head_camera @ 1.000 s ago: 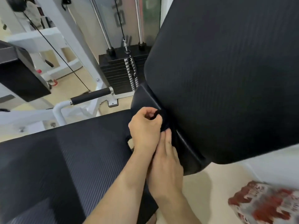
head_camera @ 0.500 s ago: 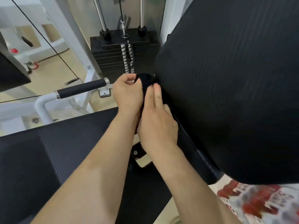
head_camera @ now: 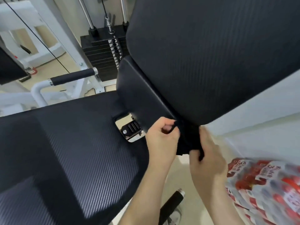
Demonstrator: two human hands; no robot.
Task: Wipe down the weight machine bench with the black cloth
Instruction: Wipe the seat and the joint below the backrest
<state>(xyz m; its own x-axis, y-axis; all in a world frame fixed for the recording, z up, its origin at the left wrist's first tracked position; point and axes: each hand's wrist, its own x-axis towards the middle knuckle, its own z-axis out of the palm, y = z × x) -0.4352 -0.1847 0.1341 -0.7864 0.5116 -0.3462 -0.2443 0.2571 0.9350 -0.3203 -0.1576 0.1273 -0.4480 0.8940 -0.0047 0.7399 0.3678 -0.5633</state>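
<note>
The black cloth is bunched against the lower right edge of the bench's black back pad. My left hand grips the cloth's left side and my right hand grips its right side and lower end. The textured black seat pad spreads out to the left and below. A metal hinge bracket shows in the gap between seat and back pad, just left of my left hand.
A black weight stack with chrome guide rods and a cable stands behind the bench. A white frame with a black-gripped handle lies at the left. A second handle sticks out below. A red-and-white plastic pack sits on the floor at right.
Both hands and the cloth have slid from the back pad's upper left edge near the weight stack down along its side edge to its lower right end. The view shifted with them.
</note>
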